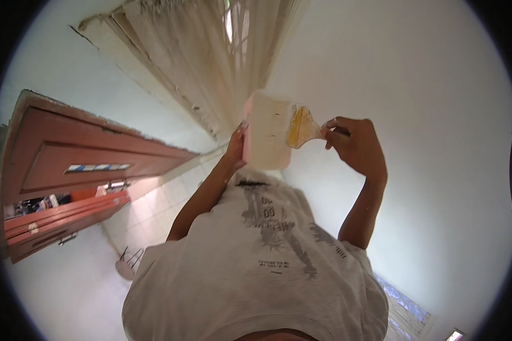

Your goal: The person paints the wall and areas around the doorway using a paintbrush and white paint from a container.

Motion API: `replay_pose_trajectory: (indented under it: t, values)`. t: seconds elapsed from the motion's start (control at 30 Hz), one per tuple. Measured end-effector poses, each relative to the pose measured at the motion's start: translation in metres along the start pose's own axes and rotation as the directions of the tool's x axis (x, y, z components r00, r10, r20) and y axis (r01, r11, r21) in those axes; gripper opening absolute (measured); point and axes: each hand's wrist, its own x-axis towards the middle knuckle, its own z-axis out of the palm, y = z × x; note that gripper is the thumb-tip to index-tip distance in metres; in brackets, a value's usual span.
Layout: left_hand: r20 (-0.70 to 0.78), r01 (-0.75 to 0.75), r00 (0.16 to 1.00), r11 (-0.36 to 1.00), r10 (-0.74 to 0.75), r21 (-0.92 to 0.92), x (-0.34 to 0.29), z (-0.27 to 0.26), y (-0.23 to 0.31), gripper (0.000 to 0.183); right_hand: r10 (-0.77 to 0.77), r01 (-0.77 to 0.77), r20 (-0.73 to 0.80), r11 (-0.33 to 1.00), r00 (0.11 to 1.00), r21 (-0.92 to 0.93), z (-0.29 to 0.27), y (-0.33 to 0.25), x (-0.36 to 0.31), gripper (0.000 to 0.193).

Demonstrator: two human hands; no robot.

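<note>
The paintbrush (301, 128), its wide bristles loaded yellowish, lies across the mouth of a pale paint container (267, 133) held up in front of the chest. The right hand (355, 145) is closed around the brush handle, fingers curled tight; the left hand (236, 142) is wrapped around the container's far side, pinkish at that edge, and grips it from below and behind. Brush and container touch at the rim.

To do this well, it seems wise to draw the bristles flat against the inner edge so that excess runs back inside, and to keep the container level in the left hand so nothing spills onto the grey printed T-shirt (256, 267) directly beneath.

Around them the walls (438, 142) are plain white and smooth. A reddish-brown wooden door (79, 165) stands at the left, with a metal handle, and a pale curtain (210, 57) hangs near a window above the container. The floor (153, 210) is pale tile, and a small stool-like object sits on it near the door
</note>
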Motion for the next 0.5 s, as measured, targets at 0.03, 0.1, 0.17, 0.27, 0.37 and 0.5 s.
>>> replay_pose_trajectory:
  t: [0.03, 0.1, 0.17, 0.27, 0.37, 0.5]
  values:
    - [0.034, 0.029, 0.999, 0.999, -0.029, -0.013, -0.002, 0.006, 0.0, 0.052, 0.011, -0.01, 0.053, 0.999, 0.999, -0.035, 0.002, -0.002, 0.0, 0.021]
    - [0.059, 0.068, 0.996, 0.997, -0.066, -0.025, -0.011, 0.019, 0.0, 0.052, -0.014, 0.021, 0.114, 0.998, 0.993, -0.062, 0.018, 0.003, 0.003, 0.02]
    - [0.04, 0.1, 0.994, 0.987, -0.106, 0.125, -0.016, 0.032, 0.0, 0.062, -0.115, 0.135, 0.13, 0.978, 0.985, -0.157, 0.038, 0.009, 0.008, 0.02]
    - [0.069, 0.115, 0.989, 0.974, -0.13, 0.194, -0.012, 0.031, -0.004, 0.062, -0.041, 0.088, 0.197, 0.968, 0.979, -0.235, 0.053, 0.005, 0.019, 0.022]
    - [0.042, 0.151, 0.987, 0.98, -0.157, 0.126, -0.008, 0.036, -0.01, 0.06, -0.077, 0.089, 0.116, 0.991, 0.99, -0.102, 0.036, 0.02, 0.011, 0.022]
    - [0.091, 0.108, 0.989, 0.992, -0.114, 0.067, 0.003, 0.039, -0.012, 0.05, 0.142, -0.146, 0.089, 0.988, 0.986, 0.04, 0.001, 0.042, -0.009, 0.022]
